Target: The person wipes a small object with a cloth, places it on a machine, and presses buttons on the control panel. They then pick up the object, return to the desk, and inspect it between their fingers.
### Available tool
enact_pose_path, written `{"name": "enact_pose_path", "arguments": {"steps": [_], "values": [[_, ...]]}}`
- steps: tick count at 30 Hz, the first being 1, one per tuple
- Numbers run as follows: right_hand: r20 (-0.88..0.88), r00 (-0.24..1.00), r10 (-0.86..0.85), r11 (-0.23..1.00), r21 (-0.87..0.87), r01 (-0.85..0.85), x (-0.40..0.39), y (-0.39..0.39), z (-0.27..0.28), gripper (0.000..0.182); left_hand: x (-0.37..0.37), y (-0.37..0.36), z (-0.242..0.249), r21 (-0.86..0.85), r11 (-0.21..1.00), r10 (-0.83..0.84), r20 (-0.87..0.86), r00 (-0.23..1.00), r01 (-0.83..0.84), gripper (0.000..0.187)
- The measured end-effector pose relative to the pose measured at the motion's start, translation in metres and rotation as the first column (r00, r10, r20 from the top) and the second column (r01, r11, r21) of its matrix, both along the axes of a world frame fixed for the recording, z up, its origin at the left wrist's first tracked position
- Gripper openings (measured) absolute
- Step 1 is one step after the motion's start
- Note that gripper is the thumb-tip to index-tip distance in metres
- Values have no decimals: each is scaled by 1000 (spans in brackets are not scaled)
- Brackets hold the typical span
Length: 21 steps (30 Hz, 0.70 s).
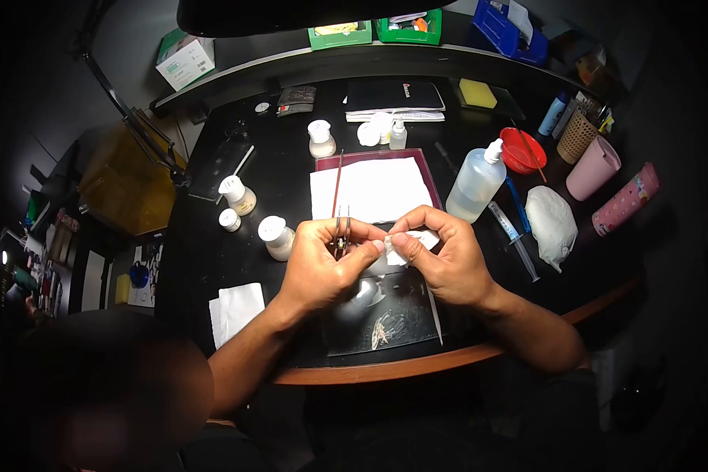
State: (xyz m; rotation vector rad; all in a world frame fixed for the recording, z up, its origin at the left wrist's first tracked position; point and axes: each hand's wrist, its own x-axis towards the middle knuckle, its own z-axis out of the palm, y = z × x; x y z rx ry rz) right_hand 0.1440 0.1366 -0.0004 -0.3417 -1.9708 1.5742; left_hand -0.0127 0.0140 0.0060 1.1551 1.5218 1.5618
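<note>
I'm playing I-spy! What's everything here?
Large jars: three, white-capped, back and left
Big bottle: one, clear, right
Bowl: one, red, right
Syringe: one, clear, right
Tumblers: two, pink, far right
Sponge: one, yellow, back
Notebook: one, black, back
Bins: two green, one blue, shelf
Sheet: one, white, middle
Stick: one, red, on sheet
Other things: many, mixed, all around
Tweezers: one, metal, left hand
Tissue: one, white, at fingertips
Left hand: one, bare, middle
Right hand: one, bare, middle
</note>
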Motion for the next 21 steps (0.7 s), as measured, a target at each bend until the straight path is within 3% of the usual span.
{"name": "enact_pose_path", "arguments": {"steps": [4,12,14,17,21], "values": [[-3,1000,4,998,-61,-4,-1,2,-2,11,-6,-3,4,-7,998,-54,152,987,56,12],[-16,1000,15,998,-66,-16,0,-2,3,13,0,0,0,10,1000,-1,2,1000,1,12],[-102,995,7,989,-145,-22,-3,-7,0,13,0,0,0,26,1000,-1,29,1000,1,12],[55,997,62,990,-129,-54,2,1,-1,14,-1,-1,2,10,1000,-21,78,997,21,12],[-34,998,49,987,-153,-54,0,-1,-4,13,-2,-1,-1,2,999,-38,188,981,38,14]]}}
